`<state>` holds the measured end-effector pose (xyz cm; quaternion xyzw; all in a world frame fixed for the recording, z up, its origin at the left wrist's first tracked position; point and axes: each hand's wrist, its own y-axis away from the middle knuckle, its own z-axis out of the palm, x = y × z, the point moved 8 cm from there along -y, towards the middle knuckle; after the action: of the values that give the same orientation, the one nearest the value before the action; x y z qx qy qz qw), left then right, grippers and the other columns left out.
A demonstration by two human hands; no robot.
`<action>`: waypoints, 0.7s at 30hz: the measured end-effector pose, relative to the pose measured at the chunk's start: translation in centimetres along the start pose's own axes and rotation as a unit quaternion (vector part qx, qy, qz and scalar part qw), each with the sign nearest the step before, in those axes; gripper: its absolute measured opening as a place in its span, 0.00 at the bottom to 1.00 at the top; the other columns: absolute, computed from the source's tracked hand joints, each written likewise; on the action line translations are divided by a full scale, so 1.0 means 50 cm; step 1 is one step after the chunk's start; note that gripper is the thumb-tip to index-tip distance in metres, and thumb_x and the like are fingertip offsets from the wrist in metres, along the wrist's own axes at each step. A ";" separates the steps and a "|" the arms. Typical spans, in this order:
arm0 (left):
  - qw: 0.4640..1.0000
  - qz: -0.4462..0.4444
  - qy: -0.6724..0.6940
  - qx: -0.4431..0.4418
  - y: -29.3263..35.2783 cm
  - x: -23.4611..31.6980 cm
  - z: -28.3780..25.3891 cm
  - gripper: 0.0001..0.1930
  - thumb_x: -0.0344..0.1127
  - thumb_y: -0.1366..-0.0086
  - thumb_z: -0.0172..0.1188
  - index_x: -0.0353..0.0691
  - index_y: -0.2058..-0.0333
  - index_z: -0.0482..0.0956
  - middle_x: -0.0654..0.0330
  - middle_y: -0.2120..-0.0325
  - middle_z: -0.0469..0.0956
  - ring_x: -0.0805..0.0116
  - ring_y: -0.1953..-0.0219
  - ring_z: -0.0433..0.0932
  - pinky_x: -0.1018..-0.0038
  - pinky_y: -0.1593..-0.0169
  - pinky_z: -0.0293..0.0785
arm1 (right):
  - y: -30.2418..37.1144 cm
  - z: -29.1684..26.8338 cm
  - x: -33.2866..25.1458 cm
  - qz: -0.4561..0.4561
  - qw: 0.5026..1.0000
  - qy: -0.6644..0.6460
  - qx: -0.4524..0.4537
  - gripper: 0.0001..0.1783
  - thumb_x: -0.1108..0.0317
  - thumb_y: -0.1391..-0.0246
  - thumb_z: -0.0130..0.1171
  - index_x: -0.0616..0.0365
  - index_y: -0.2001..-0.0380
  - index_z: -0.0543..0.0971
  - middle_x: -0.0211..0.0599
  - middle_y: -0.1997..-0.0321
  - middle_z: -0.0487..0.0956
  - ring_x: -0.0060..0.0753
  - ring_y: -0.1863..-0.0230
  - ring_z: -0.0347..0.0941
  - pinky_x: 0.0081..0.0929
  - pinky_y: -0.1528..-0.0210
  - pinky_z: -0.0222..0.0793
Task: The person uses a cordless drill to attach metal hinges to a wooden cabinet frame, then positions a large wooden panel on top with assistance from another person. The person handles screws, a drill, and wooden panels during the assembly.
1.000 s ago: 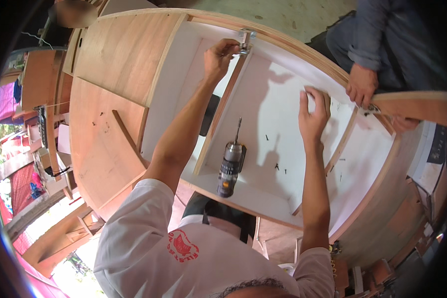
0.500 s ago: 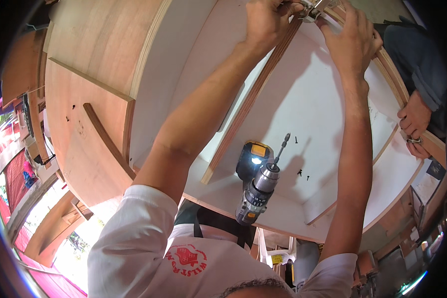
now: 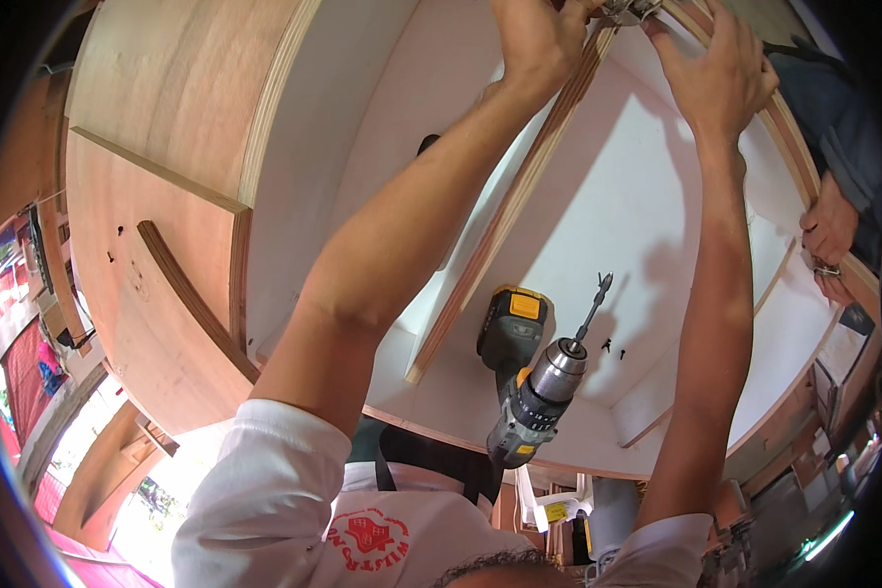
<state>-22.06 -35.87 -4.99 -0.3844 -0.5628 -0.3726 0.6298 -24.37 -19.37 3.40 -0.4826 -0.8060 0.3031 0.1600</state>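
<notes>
At the top edge of the view, my left hand [image 3: 542,47] pinches a shiny metal hinge [image 3: 633,10], its fingertips partly cut off. The hinge sits at the far end of a plywood divider [image 3: 519,206]. My right hand [image 3: 720,83] is closed over the curved plywood rim [image 3: 789,132] of a white-lined cabinet, its thumb beside the hinge. Below my arms is a grey and yellow cordless drill [image 3: 534,397], bit pointing up and right, over the cabinet's near side. Whether it rests on the cabinet cannot be told.
Small dark screws [image 3: 608,345] lie on the white panel [image 3: 578,245]. On the left, a curved wooden strip [image 3: 191,289] lies on a plywood face [image 3: 147,255]. At the right, another person's hand [image 3: 830,230] rests on the rim, near a metal piece [image 3: 826,269].
The view has shifted a little. The drill has turned, its bit now further right, and its bright light no longer shows. Both my hands remain at the hinge and rim.
</notes>
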 end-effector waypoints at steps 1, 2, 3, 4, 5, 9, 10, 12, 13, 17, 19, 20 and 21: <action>1.000 0.014 -0.005 0.002 0.008 0.000 0.000 0.07 0.27 0.34 0.61 0.28 0.63 0.80 0.53 0.72 0.84 0.69 0.67 0.83 0.71 0.61 0.79 | 0.002 0.000 0.000 -0.002 1.000 0.000 0.003 0.35 0.54 0.60 0.74 0.52 0.48 0.74 0.42 0.52 0.77 0.47 0.45 0.70 0.44 0.41 0.56; 1.000 0.029 -0.010 0.005 0.017 0.001 0.001 0.07 0.27 0.35 0.61 0.27 0.62 0.80 0.52 0.70 0.85 0.67 0.66 0.83 0.71 0.60 0.79 | 0.001 -0.001 0.002 -0.004 1.000 0.001 0.008 0.35 0.53 0.59 0.74 0.52 0.48 0.74 0.42 0.52 0.77 0.47 0.45 0.71 0.44 0.42 0.56; 0.999 0.045 -0.015 0.010 0.025 0.003 0.003 0.08 0.27 0.36 0.61 0.26 0.61 0.80 0.51 0.69 0.85 0.65 0.65 0.84 0.70 0.60 0.79 | 0.004 0.000 0.004 -0.005 1.000 0.001 0.010 0.35 0.53 0.59 0.74 0.53 0.48 0.74 0.43 0.52 0.77 0.47 0.46 0.71 0.45 0.42 0.56; 0.998 0.056 -0.021 0.008 0.032 0.005 0.007 0.09 0.26 0.36 0.61 0.26 0.59 0.79 0.50 0.68 0.85 0.64 0.65 0.85 0.69 0.59 0.80 | 0.003 0.000 0.005 -0.011 1.000 0.006 0.014 0.35 0.53 0.58 0.73 0.53 0.47 0.74 0.43 0.52 0.78 0.48 0.45 0.71 0.45 0.42 0.56; 0.997 0.068 -0.029 0.007 0.037 0.008 0.010 0.11 0.26 0.37 0.62 0.26 0.58 0.79 0.49 0.67 0.85 0.63 0.65 0.85 0.69 0.58 0.80 | 0.004 0.008 0.011 -0.004 1.000 0.021 -0.005 0.35 0.48 0.57 0.72 0.52 0.46 0.75 0.40 0.51 0.78 0.46 0.45 0.71 0.45 0.42 0.57; 0.992 0.086 -0.089 0.005 0.041 0.024 0.020 0.13 0.28 0.41 0.66 0.28 0.58 0.78 0.46 0.67 0.84 0.58 0.65 0.86 0.65 0.59 0.81 | 0.004 0.027 0.030 0.001 0.998 0.052 -0.031 0.39 0.36 0.54 0.68 0.49 0.45 0.77 0.32 0.50 0.79 0.41 0.44 0.72 0.46 0.42 0.59; 0.991 0.079 -0.104 0.001 0.042 0.026 0.022 0.13 0.29 0.41 0.66 0.29 0.59 0.78 0.46 0.68 0.84 0.57 0.65 0.86 0.65 0.60 0.80 | 0.004 0.030 0.033 -0.003 0.998 0.049 -0.031 0.40 0.34 0.55 0.67 0.48 0.44 0.77 0.31 0.50 0.80 0.40 0.44 0.72 0.45 0.42 0.59; 0.988 0.074 -0.138 0.013 0.041 0.034 0.024 0.13 0.31 0.42 0.67 0.30 0.62 0.77 0.46 0.70 0.83 0.53 0.66 0.85 0.63 0.61 0.80 | 0.004 0.032 0.037 -0.003 0.999 0.043 -0.024 0.39 0.35 0.54 0.67 0.48 0.45 0.77 0.31 0.49 0.80 0.40 0.44 0.72 0.45 0.41 0.58; 0.985 0.068 -0.155 0.019 0.041 0.036 0.025 0.12 0.31 0.42 0.68 0.31 0.63 0.77 0.45 0.70 0.83 0.51 0.67 0.85 0.62 0.61 0.79 | 0.005 0.034 0.038 -0.003 0.999 0.039 -0.023 0.38 0.36 0.54 0.67 0.48 0.45 0.77 0.31 0.49 0.80 0.39 0.44 0.72 0.45 0.41 0.58; 0.974 0.149 -0.170 0.032 0.049 0.064 0.023 0.13 0.33 0.42 0.68 0.32 0.65 0.75 0.43 0.71 0.82 0.46 0.66 0.83 0.58 0.62 0.78 | 0.006 0.032 0.038 -0.015 0.999 0.044 -0.003 0.37 0.37 0.53 0.67 0.48 0.45 0.77 0.31 0.48 0.80 0.39 0.43 0.72 0.45 0.41 0.58; 0.976 0.146 -0.160 0.024 0.048 0.058 0.024 0.13 0.33 0.42 0.68 0.32 0.65 0.75 0.42 0.70 0.82 0.44 0.66 0.83 0.57 0.62 0.78 | 0.007 0.035 0.039 -0.023 0.998 0.058 -0.004 0.37 0.38 0.53 0.67 0.49 0.45 0.77 0.31 0.48 0.80 0.38 0.43 0.72 0.45 0.42 0.58; 0.974 0.149 -0.167 0.026 0.047 0.055 0.023 0.13 0.33 0.42 0.68 0.32 0.66 0.74 0.42 0.70 0.82 0.44 0.66 0.83 0.57 0.62 0.78 | 0.007 0.037 0.041 -0.021 0.998 0.058 -0.009 0.37 0.38 0.52 0.67 0.49 0.45 0.77 0.31 0.48 0.80 0.38 0.43 0.73 0.44 0.42 0.58; 0.972 0.153 -0.173 0.027 0.047 0.053 0.023 0.13 0.33 0.42 0.68 0.32 0.66 0.74 0.42 0.70 0.82 0.44 0.66 0.83 0.57 0.62 0.78 | 0.008 0.039 0.044 -0.019 0.998 0.060 -0.013 0.37 0.38 0.52 0.67 0.49 0.45 0.77 0.31 0.48 0.80 0.38 0.43 0.73 0.44 0.42 0.58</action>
<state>-20.21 -33.93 -2.40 -0.5077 -0.6076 -0.1839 0.5825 -26.24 -17.94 1.56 -0.4867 -0.8076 0.2604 0.2075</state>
